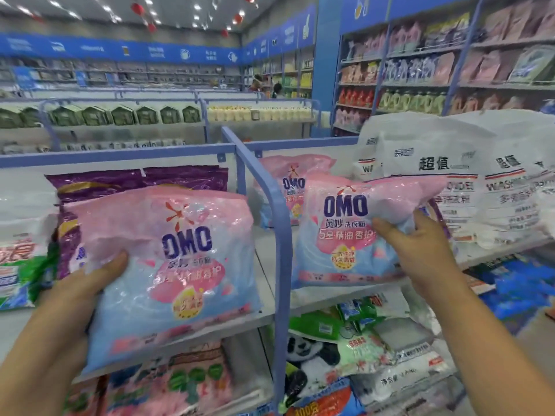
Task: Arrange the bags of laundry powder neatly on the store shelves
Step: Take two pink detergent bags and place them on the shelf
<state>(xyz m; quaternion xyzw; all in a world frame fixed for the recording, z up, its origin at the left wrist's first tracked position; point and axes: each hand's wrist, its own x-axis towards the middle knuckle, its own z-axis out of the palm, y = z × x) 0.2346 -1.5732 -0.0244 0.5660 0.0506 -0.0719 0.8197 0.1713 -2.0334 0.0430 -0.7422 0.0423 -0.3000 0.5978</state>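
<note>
Store shelf (pixel 270 307): left hand (pixel 81 283) grips OMO bag (pixel 171 265); right hand (pixel 420 247) grips second OMO bag (pixel 345 229).

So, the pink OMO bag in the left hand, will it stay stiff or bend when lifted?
The pink OMO bag will probably sag: its film is wrinkled and it droops past the left hand. The glossy plastic may slip, so a grip from below seems safer. Filled with powder, it likely feels heavy for its size.

Store interior: blue signage band (pixel 120 51) runs along walls, ceiling spotlights (pixel 196 7) glow, red lanterns (pixel 137 9) hang, tall blue-framed wall shelving (pixel 459 49) right, low aisle racks (pixel 120 115) behind.
</note>
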